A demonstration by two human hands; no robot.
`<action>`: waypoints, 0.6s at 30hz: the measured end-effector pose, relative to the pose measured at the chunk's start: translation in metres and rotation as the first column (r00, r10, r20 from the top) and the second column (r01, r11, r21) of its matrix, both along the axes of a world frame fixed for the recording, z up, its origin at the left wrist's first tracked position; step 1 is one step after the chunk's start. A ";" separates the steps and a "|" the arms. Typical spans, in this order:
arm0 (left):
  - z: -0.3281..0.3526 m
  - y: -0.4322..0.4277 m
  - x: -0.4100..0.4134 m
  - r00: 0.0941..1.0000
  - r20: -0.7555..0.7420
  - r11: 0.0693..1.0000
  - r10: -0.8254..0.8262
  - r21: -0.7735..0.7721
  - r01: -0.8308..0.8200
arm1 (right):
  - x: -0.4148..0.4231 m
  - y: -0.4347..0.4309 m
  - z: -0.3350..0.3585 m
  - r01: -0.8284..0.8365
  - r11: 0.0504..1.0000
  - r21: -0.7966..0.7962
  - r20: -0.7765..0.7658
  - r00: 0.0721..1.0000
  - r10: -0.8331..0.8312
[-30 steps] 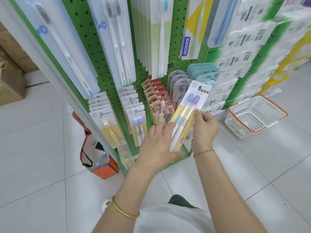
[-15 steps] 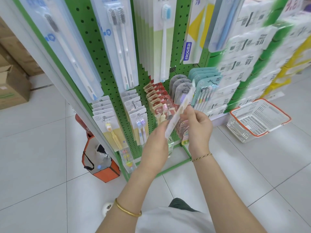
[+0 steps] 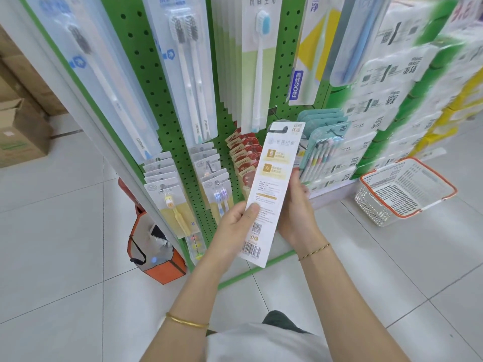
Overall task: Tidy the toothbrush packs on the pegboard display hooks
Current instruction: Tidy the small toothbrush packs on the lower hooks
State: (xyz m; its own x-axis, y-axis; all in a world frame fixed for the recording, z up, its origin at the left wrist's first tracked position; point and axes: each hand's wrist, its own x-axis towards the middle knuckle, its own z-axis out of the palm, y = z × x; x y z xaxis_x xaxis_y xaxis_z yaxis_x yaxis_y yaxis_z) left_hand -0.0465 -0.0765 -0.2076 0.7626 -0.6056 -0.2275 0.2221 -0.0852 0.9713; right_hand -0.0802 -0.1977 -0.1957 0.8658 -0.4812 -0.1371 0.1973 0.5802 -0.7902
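flipped over now, toothbrush pack [image 3: 266, 189] shows its back mid-frame. left hand [image 3: 236, 226] pinches it with thumb, right hand [image 3: 296, 207] fingers curl behind. next: probably hang it on a hook [image 3: 273, 111].

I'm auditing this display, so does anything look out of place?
Yes: one white card toothbrush pack is off the hooks, held by the left hand and right hand before the green pegboard, its printed barcode side facing the camera.

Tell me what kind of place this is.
Probably a shop, perhaps a small supermarket: a green pegboard hung with rows of toothbrush packs, a shopping basket on the tiled floor, and stacked white packs of goods beside the display.
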 end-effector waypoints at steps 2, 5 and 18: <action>0.002 0.002 0.002 0.996 -0.064 0.997 -0.060 -0.053 0.057 | 0.001 0.002 0.000 -0.057 0.998 0.018 0.068 0.996 0.056; 0.002 0.008 0.006 0.981 -0.135 0.988 -0.137 -0.087 0.126 | 0.004 0.002 -0.001 -0.127 0.992 0.000 0.127 0.984 0.126; -0.010 0.031 0.032 0.953 0.158 0.940 0.259 0.185 -0.286 | 0.011 0.023 -0.022 -0.091 0.704 -0.705 -0.312 0.930 -0.193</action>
